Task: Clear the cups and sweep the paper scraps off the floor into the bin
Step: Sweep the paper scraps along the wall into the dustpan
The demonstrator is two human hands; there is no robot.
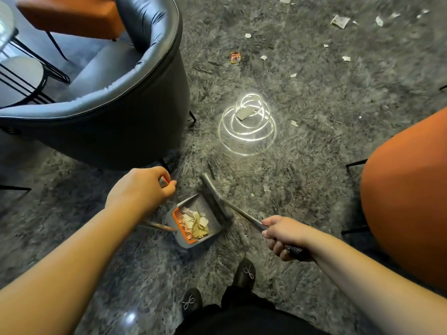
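scraps already lie in my dustpan (193, 220), low on the floor in front of my shoes. my left hand (141, 187) grips the dustpan handle, fingers curled round its top. my right hand (285, 234) is clenched on the broom handle, and the broom head (215, 199) stands at the open mouth of the pan. its long axis runs away from me, up and to the left. the next paper scrap (244, 114) lies further ahead, beyond the broom head and slightly right, so i judge the right hand must reach forward. more paper scraps lie far right.
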